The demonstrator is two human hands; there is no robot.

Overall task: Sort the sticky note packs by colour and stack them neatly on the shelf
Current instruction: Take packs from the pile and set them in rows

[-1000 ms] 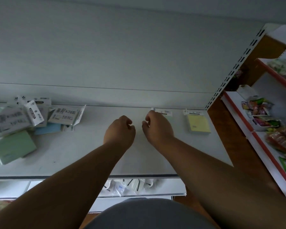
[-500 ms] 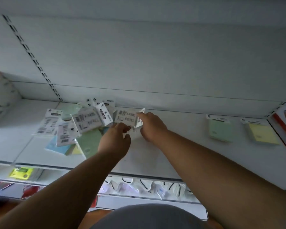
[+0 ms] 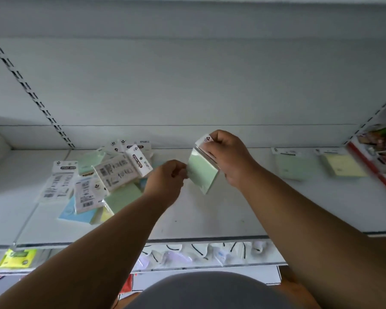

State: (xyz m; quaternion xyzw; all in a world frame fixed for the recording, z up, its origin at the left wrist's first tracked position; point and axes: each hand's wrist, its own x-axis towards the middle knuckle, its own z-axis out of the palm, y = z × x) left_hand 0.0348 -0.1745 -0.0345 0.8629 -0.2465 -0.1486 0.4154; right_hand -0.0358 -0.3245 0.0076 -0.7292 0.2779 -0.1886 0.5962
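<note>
Change: green pack (image 3: 202, 172) is now being held up off the shelf (image 3: 210, 215), clear of the pile (image 3: 103, 177).
Right hand (image 3: 228, 158): pack's header card is being gripped.
Left hand (image 3: 165, 181): pack's left edge is being pinched.
Shelf, right: green pack (image 3: 293, 165) and yellow pack (image 3: 341, 165) are lying side by side.

Pile's (image 3: 103, 181) buried packs' colours unclear
</note>
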